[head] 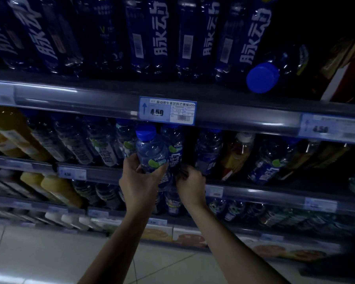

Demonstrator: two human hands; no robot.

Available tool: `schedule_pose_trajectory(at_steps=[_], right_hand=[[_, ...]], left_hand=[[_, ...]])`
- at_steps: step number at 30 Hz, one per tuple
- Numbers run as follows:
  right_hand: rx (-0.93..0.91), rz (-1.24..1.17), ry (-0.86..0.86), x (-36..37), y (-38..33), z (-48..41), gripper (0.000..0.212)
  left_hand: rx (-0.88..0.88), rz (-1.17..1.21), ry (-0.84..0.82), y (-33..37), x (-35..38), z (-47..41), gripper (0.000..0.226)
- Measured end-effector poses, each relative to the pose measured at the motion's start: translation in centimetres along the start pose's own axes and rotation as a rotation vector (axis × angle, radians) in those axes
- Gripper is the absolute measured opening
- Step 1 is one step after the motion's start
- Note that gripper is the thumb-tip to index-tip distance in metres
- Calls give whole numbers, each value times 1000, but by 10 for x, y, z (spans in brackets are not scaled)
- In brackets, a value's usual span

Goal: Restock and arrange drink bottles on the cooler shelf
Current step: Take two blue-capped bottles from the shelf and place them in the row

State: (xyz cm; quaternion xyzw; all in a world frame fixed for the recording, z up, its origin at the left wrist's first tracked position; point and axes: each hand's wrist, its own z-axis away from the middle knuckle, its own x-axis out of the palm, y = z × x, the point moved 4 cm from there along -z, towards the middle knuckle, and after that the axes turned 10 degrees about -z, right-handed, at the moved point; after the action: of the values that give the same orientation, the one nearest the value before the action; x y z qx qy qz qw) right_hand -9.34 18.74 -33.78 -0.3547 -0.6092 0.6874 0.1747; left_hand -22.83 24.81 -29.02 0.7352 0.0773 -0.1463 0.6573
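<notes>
A clear blue drink bottle [151, 150] with a blue cap and green label patch is held by my left hand [140, 181] in front of the middle shelf [103, 174]. Right beside it stands a second blue bottle [173, 148] with white lettering. My right hand [190, 183] grips the base of that second bottle at the shelf edge. More blue bottles fill the same shelf to the left and right. A dark gap [190, 146] opens just right of the two bottles.
The upper shelf [111, 95] carries a row of tall blue bottles, one with its cap [262, 77] jutting forward at the right. A price tag [167, 110] hangs above my hands. Yellow juice bottles [57, 188] stand lower left. Cartons line the bottom shelf above a tiled floor.
</notes>
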Motion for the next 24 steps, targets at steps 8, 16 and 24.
schedule_pose_trajectory(at_steps=[8,16,24], right_hand=[[27,-39,-20,6,10,-3,40],[31,-29,-69,1,5,-12,40],[-160,90,-66,-26,11,3,46]], left_hand=[[34,-36,8,-4,3,-10,59],[48,-47,2,-2,20,-20,60],[49,-59,-13,0,45,-27,57]])
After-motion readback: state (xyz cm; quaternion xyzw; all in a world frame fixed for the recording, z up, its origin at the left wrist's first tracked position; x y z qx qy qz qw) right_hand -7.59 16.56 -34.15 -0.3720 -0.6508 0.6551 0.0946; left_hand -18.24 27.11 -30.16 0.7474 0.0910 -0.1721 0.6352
